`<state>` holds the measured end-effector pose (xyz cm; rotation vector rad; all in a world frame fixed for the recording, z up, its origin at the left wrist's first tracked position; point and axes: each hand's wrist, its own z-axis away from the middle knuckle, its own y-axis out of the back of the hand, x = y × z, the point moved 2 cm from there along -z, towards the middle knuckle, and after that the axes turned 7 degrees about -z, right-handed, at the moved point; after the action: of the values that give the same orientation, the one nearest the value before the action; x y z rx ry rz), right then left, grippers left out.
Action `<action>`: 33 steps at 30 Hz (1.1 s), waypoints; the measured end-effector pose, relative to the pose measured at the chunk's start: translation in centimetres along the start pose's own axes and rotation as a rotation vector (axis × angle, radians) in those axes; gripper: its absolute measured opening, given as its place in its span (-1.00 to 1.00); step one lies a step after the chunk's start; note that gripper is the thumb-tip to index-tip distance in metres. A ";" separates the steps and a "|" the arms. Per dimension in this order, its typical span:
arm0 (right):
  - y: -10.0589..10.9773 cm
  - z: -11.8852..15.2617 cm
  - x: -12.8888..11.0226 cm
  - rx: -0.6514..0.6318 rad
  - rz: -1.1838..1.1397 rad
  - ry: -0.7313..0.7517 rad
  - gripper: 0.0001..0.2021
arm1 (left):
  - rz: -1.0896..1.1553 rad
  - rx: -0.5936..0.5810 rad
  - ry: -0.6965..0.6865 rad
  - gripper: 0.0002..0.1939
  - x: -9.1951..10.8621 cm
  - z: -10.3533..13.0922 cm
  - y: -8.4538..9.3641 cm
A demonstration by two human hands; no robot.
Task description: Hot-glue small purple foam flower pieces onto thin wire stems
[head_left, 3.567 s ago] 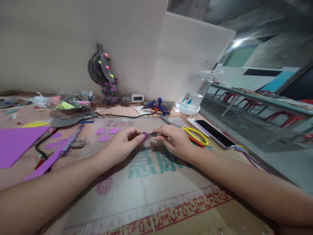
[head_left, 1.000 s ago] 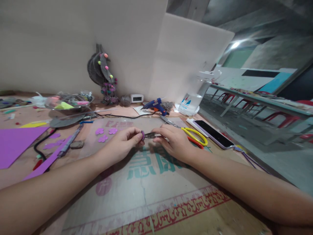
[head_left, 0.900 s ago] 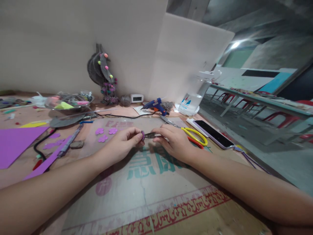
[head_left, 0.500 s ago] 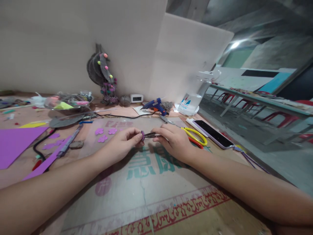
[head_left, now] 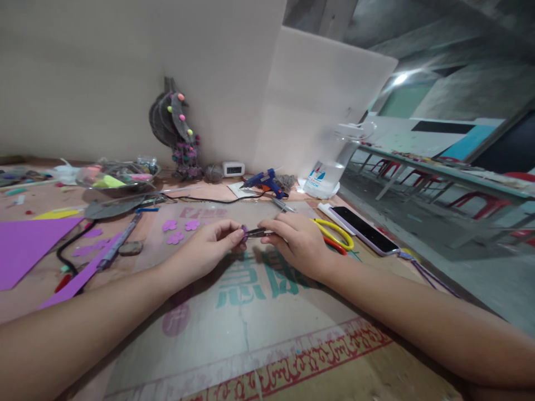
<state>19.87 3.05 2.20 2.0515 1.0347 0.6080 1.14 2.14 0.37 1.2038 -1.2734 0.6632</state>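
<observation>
My left hand [head_left: 213, 242] pinches a small purple piece [head_left: 244, 231] between thumb and fingertips; fingers partly cover it, so its full shape is hidden. In my right hand [head_left: 298, 239] is a thin, dark pair of tweezers [head_left: 256, 233], its tips reaching the purple piece. Three purple flower cut-outs [head_left: 175, 238] lie on the board just left of my left hand. Behind my right hand rest scissors with yellow and orange handles [head_left: 346, 240], partly covered by the hand.
A blue glue gun [head_left: 267, 181], a white digital clock [head_left: 233, 169] and a clear water jug [head_left: 324, 178] stand along the back. A phone [head_left: 368, 231] lies right. Purple sheet [head_left: 33, 250], pen [head_left: 121, 242] and a full clear bowl [head_left: 117, 186] are left. A grey decorated crescent [head_left: 167, 122] stands behind.
Both hands stay almost in place, with the tweezers still at the purple piece. The view has shifted very slightly.
</observation>
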 end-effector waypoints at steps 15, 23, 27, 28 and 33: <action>-0.1 0.2 0.3 0.012 -0.081 -0.046 -0.77 | -0.005 0.015 0.019 -0.76 0.2 0.1 -0.1; -0.4 0.5 1.0 0.056 -0.293 -0.258 -0.74 | -0.011 0.028 0.031 -0.75 0.2 0.1 -0.1; -0.3 0.5 0.7 0.049 -0.407 -0.305 -0.73 | -0.058 0.037 0.008 -0.76 0.4 0.1 0.0; -0.3 0.4 0.5 0.052 -0.463 -0.344 -0.71 | -0.069 0.036 0.009 -0.77 0.4 0.1 0.0; -0.5 -0.2 -0.6 -0.061 -0.794 -0.592 -0.82 | -0.105 -0.006 0.016 -0.78 0.1 0.1 0.0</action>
<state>19.17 2.80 1.84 1.4327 1.2917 -0.3520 1.13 2.01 0.39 1.2494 -1.1894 0.5905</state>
